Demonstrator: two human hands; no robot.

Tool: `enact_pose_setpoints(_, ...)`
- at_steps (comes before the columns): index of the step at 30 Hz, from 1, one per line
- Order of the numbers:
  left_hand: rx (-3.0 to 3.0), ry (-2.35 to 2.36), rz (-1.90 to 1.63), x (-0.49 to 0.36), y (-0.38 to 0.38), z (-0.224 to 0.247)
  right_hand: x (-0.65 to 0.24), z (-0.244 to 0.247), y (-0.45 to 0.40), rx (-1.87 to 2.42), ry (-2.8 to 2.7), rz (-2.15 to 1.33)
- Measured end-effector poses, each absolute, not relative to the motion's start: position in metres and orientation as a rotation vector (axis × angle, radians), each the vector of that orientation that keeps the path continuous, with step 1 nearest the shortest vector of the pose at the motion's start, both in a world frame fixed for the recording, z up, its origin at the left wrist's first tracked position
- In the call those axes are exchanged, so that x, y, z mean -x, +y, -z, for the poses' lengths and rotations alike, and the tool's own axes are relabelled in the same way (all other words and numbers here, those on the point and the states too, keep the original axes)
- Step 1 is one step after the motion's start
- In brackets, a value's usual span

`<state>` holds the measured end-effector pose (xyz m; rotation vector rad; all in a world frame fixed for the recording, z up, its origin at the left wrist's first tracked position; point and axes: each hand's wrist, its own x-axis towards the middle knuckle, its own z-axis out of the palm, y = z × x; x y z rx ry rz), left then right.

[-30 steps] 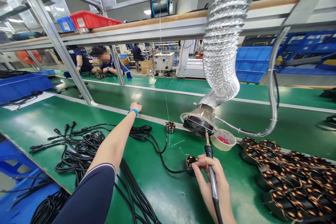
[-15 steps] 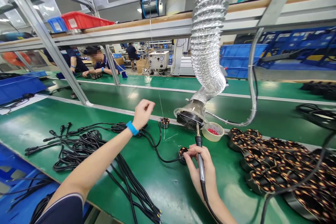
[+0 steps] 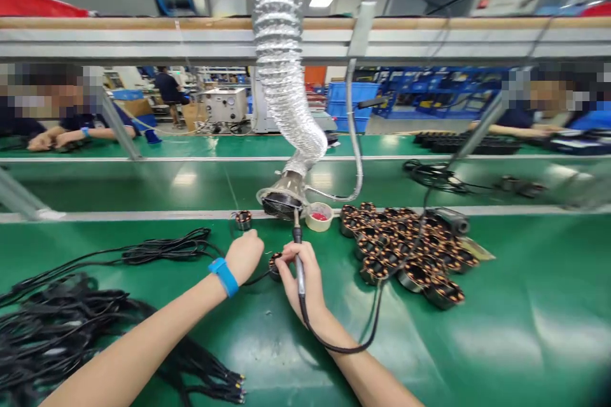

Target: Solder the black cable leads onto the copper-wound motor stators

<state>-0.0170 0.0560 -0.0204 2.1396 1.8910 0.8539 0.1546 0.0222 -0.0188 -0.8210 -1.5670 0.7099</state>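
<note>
L hand (image 3: 245, 257) closer in (curled, contents unclear); R hand (image 3: 312, 286) pinching iron (image 3: 300, 275), tip up/fwd, axis fore-aft.

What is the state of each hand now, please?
Left hand: closed; whether it holds something cannot be told.
Right hand: holding the soldering iron.

The right hand (image 3: 312, 283) grips a pen-shaped silver-and-black soldering iron (image 3: 300, 275), tip up near the round black grille (image 3: 280, 205) of a silver corrugated duct (image 3: 280, 44). Its fingertips are at a small black ring with copper windings (image 3: 273, 267). The left hand (image 3: 245, 257), wearing a bright blue band (image 3: 224, 277), is curled just left of the ring. Black cables (image 3: 62, 331) lie left on the glossy green bench (image 3: 525, 267); clustered copper-wound rings (image 3: 391, 238) lie right.
</note>
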Motion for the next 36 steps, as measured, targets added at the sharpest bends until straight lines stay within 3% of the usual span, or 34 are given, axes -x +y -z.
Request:
enact_pose_setpoints(3,-2.185,1.79,-0.843,0.019,0.051,0.013,-0.156,0.018,0.02,0.826,-1.553,-0.715)
enact_pose_setpoints(8,-1.897,1.49,-1.281,0.014,0.02,-0.014,-0.156,0.015,0.015,0.789,-1.521,-0.796)
enact_pose_setpoints(12,-1.719,1.447,-1.435,0.011,-0.006,-0.015,-0.156,0.015,0.014,0.783,-1.497,-0.814)
enact_pose_setpoints(27,-2.188,1.373,-1.118,0.008,-0.019,-0.002,-0.154,0.024,0.014,0.771,-1.531,-0.793)
enact_pose_setpoints(36,-2.145,1.448,-1.131,0.015,-0.015,-0.01,-0.155,0.027,0.016,0.8,-1.561,-0.792)
